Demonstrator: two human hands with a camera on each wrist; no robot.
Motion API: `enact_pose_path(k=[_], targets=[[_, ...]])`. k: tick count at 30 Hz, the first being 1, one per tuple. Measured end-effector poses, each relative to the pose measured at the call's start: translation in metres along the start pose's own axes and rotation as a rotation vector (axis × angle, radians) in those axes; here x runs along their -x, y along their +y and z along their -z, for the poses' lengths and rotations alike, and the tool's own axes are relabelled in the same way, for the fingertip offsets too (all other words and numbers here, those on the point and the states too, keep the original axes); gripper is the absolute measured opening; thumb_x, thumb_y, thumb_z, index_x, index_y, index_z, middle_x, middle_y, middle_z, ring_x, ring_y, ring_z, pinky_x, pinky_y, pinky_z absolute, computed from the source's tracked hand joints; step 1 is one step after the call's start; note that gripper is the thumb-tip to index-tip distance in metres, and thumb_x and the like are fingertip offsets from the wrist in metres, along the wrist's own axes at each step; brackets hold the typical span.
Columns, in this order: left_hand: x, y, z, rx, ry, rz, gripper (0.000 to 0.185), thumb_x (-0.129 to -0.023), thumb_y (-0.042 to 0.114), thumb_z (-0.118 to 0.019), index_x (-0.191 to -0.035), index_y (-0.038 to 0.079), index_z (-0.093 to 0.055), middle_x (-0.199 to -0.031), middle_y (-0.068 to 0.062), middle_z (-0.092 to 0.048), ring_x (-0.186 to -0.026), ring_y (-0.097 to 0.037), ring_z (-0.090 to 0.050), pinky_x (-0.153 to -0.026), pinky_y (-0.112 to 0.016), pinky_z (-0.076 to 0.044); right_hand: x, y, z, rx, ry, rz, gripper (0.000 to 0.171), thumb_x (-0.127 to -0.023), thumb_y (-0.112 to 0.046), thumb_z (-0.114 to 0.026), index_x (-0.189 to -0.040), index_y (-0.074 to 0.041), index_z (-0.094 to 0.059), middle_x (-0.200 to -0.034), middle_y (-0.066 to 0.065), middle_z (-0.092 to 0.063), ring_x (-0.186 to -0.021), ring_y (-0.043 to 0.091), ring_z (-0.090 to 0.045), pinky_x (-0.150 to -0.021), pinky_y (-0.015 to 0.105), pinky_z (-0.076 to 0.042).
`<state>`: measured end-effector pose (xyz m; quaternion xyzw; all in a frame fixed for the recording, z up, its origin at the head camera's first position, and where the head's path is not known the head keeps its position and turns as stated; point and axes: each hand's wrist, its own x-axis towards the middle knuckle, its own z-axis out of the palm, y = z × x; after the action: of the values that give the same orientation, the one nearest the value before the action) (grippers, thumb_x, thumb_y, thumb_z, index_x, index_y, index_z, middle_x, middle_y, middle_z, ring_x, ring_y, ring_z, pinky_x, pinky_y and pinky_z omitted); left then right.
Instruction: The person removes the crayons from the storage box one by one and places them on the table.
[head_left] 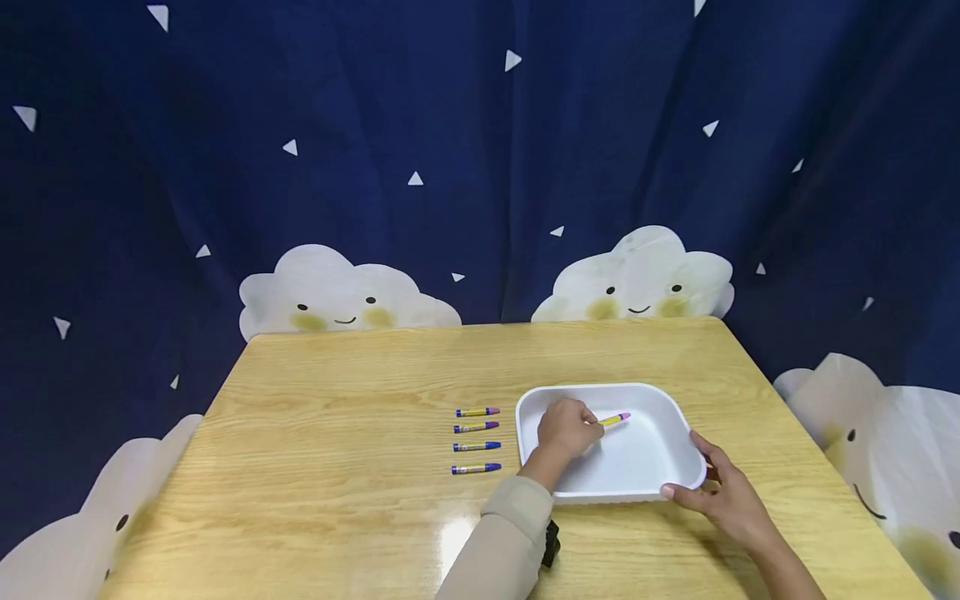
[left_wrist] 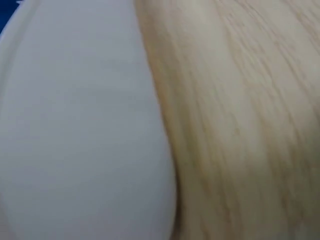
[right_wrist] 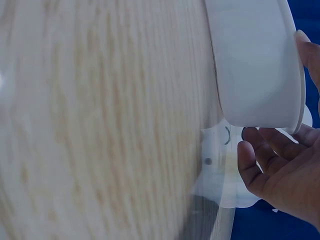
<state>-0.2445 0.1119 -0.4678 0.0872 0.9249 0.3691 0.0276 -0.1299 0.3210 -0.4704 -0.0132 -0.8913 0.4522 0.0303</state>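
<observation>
In the head view my left hand (head_left: pixel 567 429) reaches into a white tray (head_left: pixel 645 475) and pinches one end of a yellow-wrapped crayon (head_left: pixel 615 419) with a pink-purple tip. The crayon's tip points right, over the tray floor. My right hand (head_left: pixel 723 496) holds the tray's near right corner, thumb on the front rim and fingers along the right side. The right wrist view shows that hand (right_wrist: pixel 285 165) with fingers bent beside the tray wall (right_wrist: pixel 260 65). The left wrist view has only the tray's outer wall (left_wrist: pixel 85 125) and the table; the left hand is out of it.
Left of the tray, several crayons (head_left: pixel 476 447) lie in a column on the wooden table (head_left: pixel 322 433), tips pointing right. A black device (head_left: pixel 551 546) sits at my left wrist. Behind the table hangs a dark blue curtain (head_left: pixel 450 225) with white clouds and triangles.
</observation>
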Motion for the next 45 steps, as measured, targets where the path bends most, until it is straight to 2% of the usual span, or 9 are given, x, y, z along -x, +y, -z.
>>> enact_pose_path(k=[5, 12, 21, 25, 31, 39, 45], targets=[[0.006, 0.004, 0.012, 0.087, -0.009, -0.104, 0.004, -0.072, 0.021, -0.074, -0.075, 0.020, -0.072, -0.069, 0.013, -0.058, -0.063, -0.001, -0.049, -0.056, -0.020, -0.039, -0.001, 0.001, 0.002, 0.000, 0.002, 0.015, 0.096, -0.075, -0.021, -0.079, -0.145, 0.005, -0.018, -0.132, 0.028, -0.038, -0.101, 0.037, -0.050, -0.065, 0.024, -0.049], [0.014, 0.001, 0.016, 0.046, -0.001, -0.181, 0.003, -0.073, 0.022, -0.072, -0.076, 0.021, -0.072, -0.073, 0.015, -0.059, -0.064, 0.001, -0.049, -0.056, -0.018, -0.039, -0.001, 0.003, 0.002, 0.009, 0.003, 0.012, 0.097, -0.075, -0.020, -0.080, -0.144, 0.006, -0.018, -0.133, 0.029, -0.037, -0.102, 0.038, -0.050, -0.065, 0.024, -0.048], [0.038, -0.015, 0.036, 0.102, -0.040, -0.367, 0.005, -0.076, 0.017, -0.070, -0.081, 0.017, -0.070, -0.077, 0.009, -0.058, -0.067, -0.001, -0.051, -0.060, -0.014, -0.038, -0.001, 0.001, 0.000, -0.002, -0.010, 0.000, 0.098, -0.075, -0.021, -0.079, -0.145, 0.005, -0.016, -0.134, 0.028, -0.036, -0.101, 0.036, -0.050, -0.065, 0.024, -0.048], [0.049, -0.024, 0.045, 0.130, -0.023, -0.426, 0.007, -0.076, 0.016, -0.069, -0.082, 0.015, -0.070, -0.078, 0.007, -0.060, -0.069, -0.002, -0.054, -0.061, -0.013, -0.039, 0.000, 0.001, 0.000, -0.011, -0.015, -0.004, 0.098, -0.075, -0.021, -0.079, -0.145, 0.004, -0.015, -0.134, 0.028, -0.036, -0.102, 0.037, -0.050, -0.065, 0.024, -0.049], [0.066, -0.035, 0.058, 0.220, 0.018, -0.447, 0.008, -0.075, 0.013, -0.068, -0.082, 0.014, -0.070, -0.083, 0.000, -0.063, -0.074, -0.006, -0.057, -0.065, -0.014, -0.042, -0.001, 0.001, 0.000, -0.020, -0.025, -0.015, 0.098, -0.076, -0.022, -0.079, -0.146, 0.004, -0.014, -0.135, 0.028, -0.035, -0.103, 0.038, -0.050, -0.064, 0.025, -0.049], [0.080, -0.045, 0.067, 0.281, 0.071, -0.461, 0.009, -0.075, 0.011, -0.068, -0.083, 0.014, -0.070, -0.084, 0.004, -0.059, -0.078, -0.016, -0.057, -0.067, -0.019, -0.041, -0.001, 0.002, 0.001, -0.004, -0.033, -0.023, 0.098, -0.077, -0.023, -0.078, -0.146, 0.003, -0.014, -0.136, 0.028, -0.034, -0.103, 0.038, -0.050, -0.064, 0.025, -0.048], [0.089, -0.050, 0.074, 0.303, 0.080, -0.422, 0.010, -0.074, 0.010, -0.069, -0.083, 0.015, -0.071, -0.084, 0.000, -0.058, -0.077, -0.017, -0.054, -0.060, -0.020, -0.040, -0.001, 0.001, 0.002, 0.001, -0.031, -0.015, 0.098, -0.077, -0.022, -0.078, -0.145, 0.005, -0.014, -0.135, 0.029, -0.034, -0.103, 0.039, -0.050, -0.064, 0.025, -0.048]])
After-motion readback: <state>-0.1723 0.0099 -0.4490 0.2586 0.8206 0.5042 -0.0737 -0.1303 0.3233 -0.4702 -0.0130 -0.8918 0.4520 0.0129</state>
